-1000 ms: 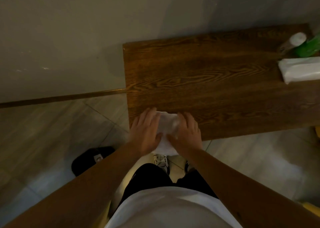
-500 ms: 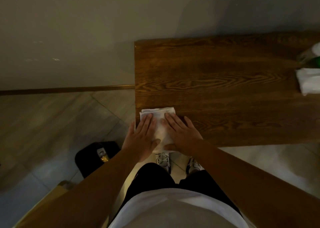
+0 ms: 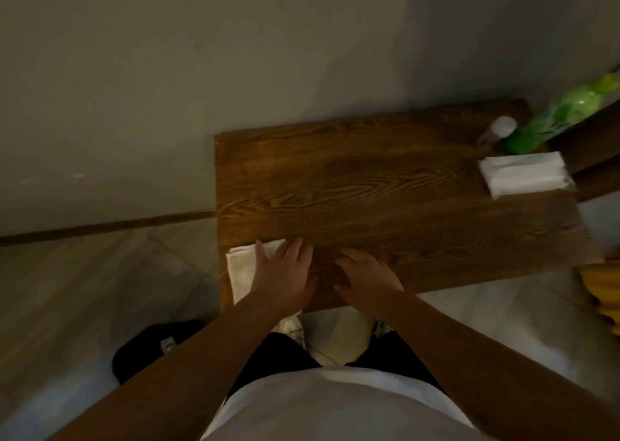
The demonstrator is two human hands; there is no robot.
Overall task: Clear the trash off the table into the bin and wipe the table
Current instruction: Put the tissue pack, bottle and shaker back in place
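A folded white cloth (image 3: 242, 269) lies at the near left corner of the brown wooden table (image 3: 385, 199). My left hand (image 3: 285, 276) rests flat with straight fingers, its left side on the cloth's right part. Just to the right, my right hand (image 3: 364, 278) hovers over or touches bare wood beside the cloth, fingers relaxed. A black bin (image 3: 151, 346) stands on the floor at my lower left, partly hidden by my left forearm.
At the table's far right stand a green bottle (image 3: 557, 118), a small clear bottle with a white cap (image 3: 496, 132) and a white tissue pack (image 3: 525, 174). A wall runs behind the table. Something yellow (image 3: 604, 289) sits at the right edge on the floor.
Both hands pressed the cloth together earlier. Now my right hand has come off the cloth onto the wood, and the cloth lies further left under my left hand only.
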